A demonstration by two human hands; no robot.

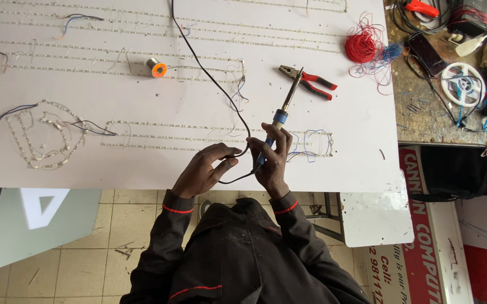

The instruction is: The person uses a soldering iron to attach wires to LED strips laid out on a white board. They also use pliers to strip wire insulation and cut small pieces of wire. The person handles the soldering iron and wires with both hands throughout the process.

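The right hand held a soldering iron by its blue handle, its grip wrapped round the lower handle, with the metal tip pointing up and away over the white board. The left hand sat just left of the iron, its grip pinching the iron's thin black cord between thumb and fingertips. From there the cord looped under the iron and ran on up across the board and out of view.

To handle this well, I judged that the cord should be kept slack and clear of the hot tip, and that the right hand should stay on the insulated blue part, well below the bare shaft.

The board was flat, matt and pale, and carried rows of small LED modules linked by fine wire, some in straight lines and some bent into a curved outline. Up and to the right of the iron's tip lay red-handled pliers, jaws slightly apart. A small orange spool of solder lay well to the left of the iron's tip. Beyond the pliers sat a tangled bundle of red wire with blue strands trailing. Past the board's right edge the rough wooden bench carried a white reel of strip.
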